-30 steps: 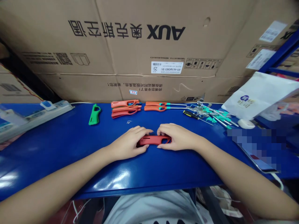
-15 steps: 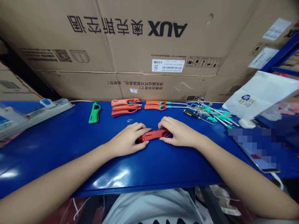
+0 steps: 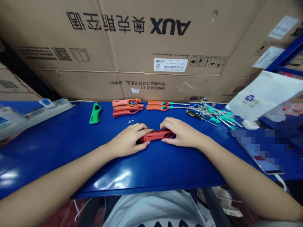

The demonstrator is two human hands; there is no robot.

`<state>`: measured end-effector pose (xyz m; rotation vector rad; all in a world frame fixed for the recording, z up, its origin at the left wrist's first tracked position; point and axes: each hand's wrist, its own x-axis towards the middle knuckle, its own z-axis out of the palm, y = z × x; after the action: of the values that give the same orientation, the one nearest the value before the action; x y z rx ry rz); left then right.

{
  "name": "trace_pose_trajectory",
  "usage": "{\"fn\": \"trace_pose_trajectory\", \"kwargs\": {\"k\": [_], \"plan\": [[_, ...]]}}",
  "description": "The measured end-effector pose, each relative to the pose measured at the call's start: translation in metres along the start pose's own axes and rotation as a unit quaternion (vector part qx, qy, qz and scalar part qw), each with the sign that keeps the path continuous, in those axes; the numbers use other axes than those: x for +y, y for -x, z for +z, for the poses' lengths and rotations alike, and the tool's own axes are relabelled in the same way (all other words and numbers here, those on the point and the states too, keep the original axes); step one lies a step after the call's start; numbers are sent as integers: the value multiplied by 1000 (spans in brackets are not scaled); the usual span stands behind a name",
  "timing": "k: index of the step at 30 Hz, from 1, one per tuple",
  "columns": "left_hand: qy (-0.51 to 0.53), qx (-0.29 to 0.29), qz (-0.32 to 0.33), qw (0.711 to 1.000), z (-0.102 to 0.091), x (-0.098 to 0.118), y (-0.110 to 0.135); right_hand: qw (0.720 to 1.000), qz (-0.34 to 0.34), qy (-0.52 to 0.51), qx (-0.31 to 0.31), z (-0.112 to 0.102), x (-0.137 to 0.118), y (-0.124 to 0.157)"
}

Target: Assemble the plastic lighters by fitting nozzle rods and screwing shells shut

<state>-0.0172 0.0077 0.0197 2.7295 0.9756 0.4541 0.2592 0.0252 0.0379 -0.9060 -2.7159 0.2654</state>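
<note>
Since a second ago, the red lighter handle (image 3: 155,136) has turned slightly, its right end angling more toward the cardboard (image 3: 132,42). It is between the left hand (image 3: 127,141) and right hand (image 3: 181,134), each grip closed around one end; whether it touches the surface (image 3: 165,170) is hard to tell. Uneven thumb pressure could twist it loose. Beyond lie tiny metal bits (image 3: 131,121), perhaps screws, which a forward slip of the left hand might scatter.
</note>
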Motion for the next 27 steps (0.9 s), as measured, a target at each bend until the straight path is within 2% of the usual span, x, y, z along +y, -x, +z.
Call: {"fn": "trace_pose_trajectory", "kwargs": {"k": [10, 19, 27], "plan": [[-28, -1, 17, 999, -5, 2, 0, 1000, -13, -10, -6, -2, 7, 5], [-7, -8, 72, 997, -12, 7, 1, 999, -13, -49, -16, -10, 11, 10], [4, -11, 56, 998, -10, 6, 1, 998, -22, -52, -41, -7, 12, 9]]}}
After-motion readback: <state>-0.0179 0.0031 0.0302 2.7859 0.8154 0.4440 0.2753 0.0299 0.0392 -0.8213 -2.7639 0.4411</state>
